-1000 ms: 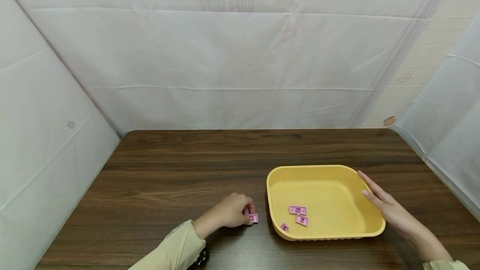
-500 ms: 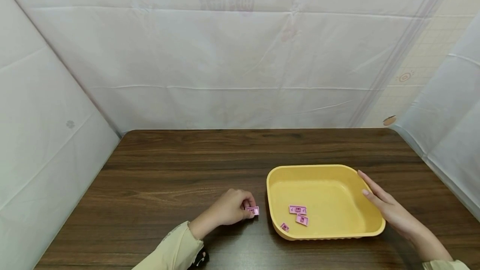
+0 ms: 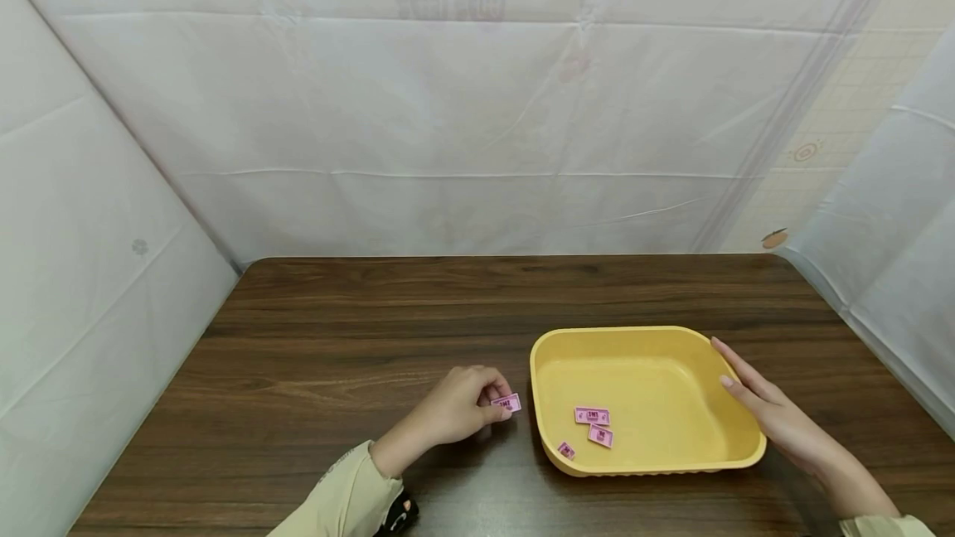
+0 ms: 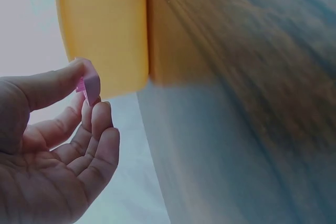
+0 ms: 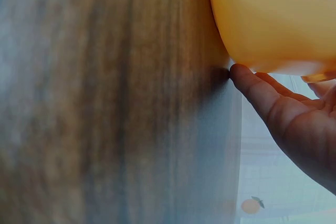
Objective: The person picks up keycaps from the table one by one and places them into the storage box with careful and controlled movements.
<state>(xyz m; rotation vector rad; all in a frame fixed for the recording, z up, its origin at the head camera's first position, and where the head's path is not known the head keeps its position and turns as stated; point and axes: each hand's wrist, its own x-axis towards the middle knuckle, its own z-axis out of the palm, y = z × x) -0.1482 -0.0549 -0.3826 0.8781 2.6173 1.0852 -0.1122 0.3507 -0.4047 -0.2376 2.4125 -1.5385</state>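
Between thumb and fingertips, my left hand (image 3: 464, 406) pinches a small pink rectangular piece (image 3: 511, 402) with dark raised print like a toy banknote. In the left wrist view the piece (image 4: 91, 83) is seen edge-on, lifted off the table. Just right of it stands a yellow plastic basin (image 3: 671, 404). Inside, near its left front corner, lie a long pink piece (image 3: 592, 415), a shorter one (image 3: 600, 436) and a small one (image 3: 566, 451). My right hand (image 3: 794, 429) rests with extended fingers against the basin's right side; the right wrist view shows fingertips (image 5: 240, 71) at its wall.
The basin stands on a dark wood-grain table (image 3: 358, 338). White patterned sheeting (image 3: 448, 131) hangs behind the table and along both sides. A black item (image 3: 399, 512) shows at the left sleeve cuff.
My left hand has raised the pink piece off the table and moved it slightly forward and right, toward the basin. The right hand and the basin have stayed put.
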